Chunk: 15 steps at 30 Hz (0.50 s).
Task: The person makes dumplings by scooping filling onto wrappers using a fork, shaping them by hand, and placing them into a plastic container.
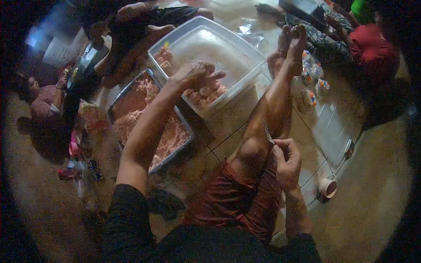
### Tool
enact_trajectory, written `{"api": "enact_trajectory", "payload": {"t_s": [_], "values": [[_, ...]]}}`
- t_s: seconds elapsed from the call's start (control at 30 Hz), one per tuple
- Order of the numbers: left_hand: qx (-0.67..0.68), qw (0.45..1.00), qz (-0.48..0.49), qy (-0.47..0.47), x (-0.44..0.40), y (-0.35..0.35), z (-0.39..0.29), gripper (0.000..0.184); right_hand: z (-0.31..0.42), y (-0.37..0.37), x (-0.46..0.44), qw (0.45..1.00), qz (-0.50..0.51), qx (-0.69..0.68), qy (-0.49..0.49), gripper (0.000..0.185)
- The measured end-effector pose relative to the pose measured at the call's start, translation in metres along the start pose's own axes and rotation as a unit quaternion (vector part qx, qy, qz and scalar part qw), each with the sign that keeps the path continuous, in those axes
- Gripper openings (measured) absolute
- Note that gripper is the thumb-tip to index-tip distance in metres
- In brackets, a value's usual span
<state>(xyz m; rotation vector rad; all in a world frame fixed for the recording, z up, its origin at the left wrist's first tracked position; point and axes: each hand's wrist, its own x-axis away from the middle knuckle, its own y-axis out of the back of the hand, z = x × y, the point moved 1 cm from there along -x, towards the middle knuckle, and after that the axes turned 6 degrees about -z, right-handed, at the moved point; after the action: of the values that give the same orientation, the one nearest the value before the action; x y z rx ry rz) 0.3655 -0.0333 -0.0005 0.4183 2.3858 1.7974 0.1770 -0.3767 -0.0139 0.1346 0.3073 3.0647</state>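
My left hand [196, 73] is over the near part of a large clear plastic bin [239, 94], its fingers curled in and smeared with pale paste. What lies inside that hand is hidden. Just below it, rounded lumps of pink ground-meat paste [205, 93] lie in the bin's near corner. Beside my knee, my right hand [287, 163] pinches a thin, shiny metal utensil [269, 133], which points up and away; its exact kind is too blurred to name. Under my left forearm stands a second tub [186, 142], filled with pink meat paste [169, 140].
My bare legs [272, 103] stretch across the tiled floor, right of the bin. Several small packs [309, 97], a clear lid [330, 133] and a cup [327, 188] are on the right. Other people sit around, one in a red shirt [372, 48]. Small items [74, 151] lie at left.
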Motion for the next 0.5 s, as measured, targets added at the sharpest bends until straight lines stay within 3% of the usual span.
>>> {"api": "enact_trajectory", "payload": {"t_s": [0.07,0.13,0.23,0.3,0.33,0.4,0.43,0.5], "values": [[0.025,0.999,0.022,0.022,0.001,-0.003,-0.005,0.041,0.002,0.0,0.0,1.0,0.0,-0.001,0.012,0.011],[-0.03,0.999,-0.004,-0.022,0.003,-0.004,-0.002,0.042,0.008,-0.003,0.0,1.0,0.011,0.02,0.019,0.011],[0.031,0.999,-0.013,-0.029,0.009,-0.011,0.013,0.044,0.012,-0.014,0.0,0.998,0.018,0.024,0.052,0.011],[-0.002,1.0,0.009,-0.026,0.017,-0.015,0.014,0.044,0.025,-0.022,0.002,0.997,0.023,0.032,0.069,0.011],[-0.011,0.987,-0.118,-0.104,0.025,-0.02,0.014,0.056,0.032,-0.027,0.002,0.996,0.028,0.038,0.081,0.011],[-0.07,0.949,-0.257,-0.169,0.033,-0.016,0.02,0.059,0.042,-0.037,0.003,0.992,0.04,0.063,0.102,0.012],[-0.069,0.948,-0.263,-0.164,0.044,-0.016,0.026,0.059,0.047,-0.042,0.003,0.989,0.047,0.084,0.115,0.012],[0.189,0.921,-0.341,-0.014,0.095,0.022,-0.003,0.049,0.06,-0.054,0.003,0.986,0.094,0.093,0.101,0.013]]}}
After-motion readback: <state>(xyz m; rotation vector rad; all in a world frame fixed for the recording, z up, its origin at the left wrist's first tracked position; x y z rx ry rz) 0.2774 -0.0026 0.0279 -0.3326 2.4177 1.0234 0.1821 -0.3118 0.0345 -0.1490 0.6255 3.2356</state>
